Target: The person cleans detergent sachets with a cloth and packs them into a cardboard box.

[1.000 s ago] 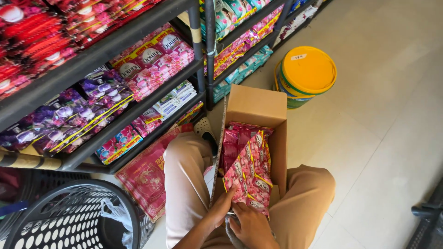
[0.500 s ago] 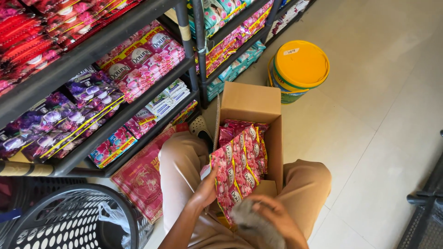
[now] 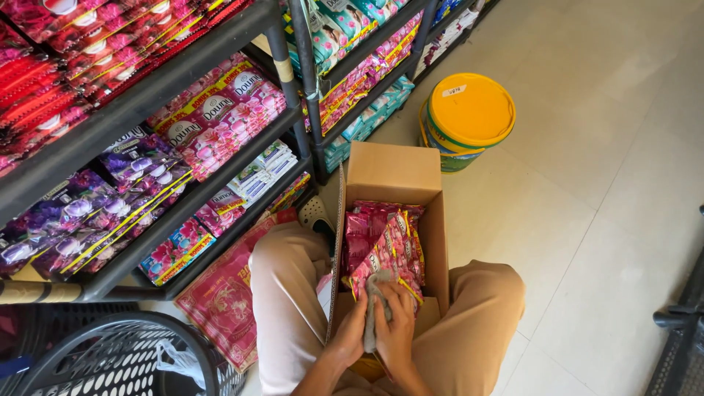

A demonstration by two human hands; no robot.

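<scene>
Crouching over an open cardboard box (image 3: 400, 176) on the shop floor, the person has both hands down at its near end, working on a strip of pink-red sachets (image 3: 389, 253). Left hand (image 3: 353, 330) is cupped against the left side of the strip's lower end, fingers curled onto it. Right hand (image 3: 396, 330) is closed around the same end from the right, and there's a grey cloth (image 3: 372, 312) pinched between the two hands, pressed against the packets. So both hands are clamped, not loose.

Key bit: the strip's long axis runs away from the hands, up and slightly left toward the far wall of the box. It leans on the rest of the sachets packed in there, with the near end in the grip and the far end resting free. Both hands sit about equally close; the right one looks a touch more on top.

Around it: the box sits between the person's knees in beige trousers (image 3: 290, 293). Dark metal shelving (image 3: 176, 202) full of pink and purple sachet packs is on the left. A yellow-lidded bucket (image 3: 469, 110) stands just past the box, and a black plastic basket (image 3: 110, 359) sits bottom left.
</scene>
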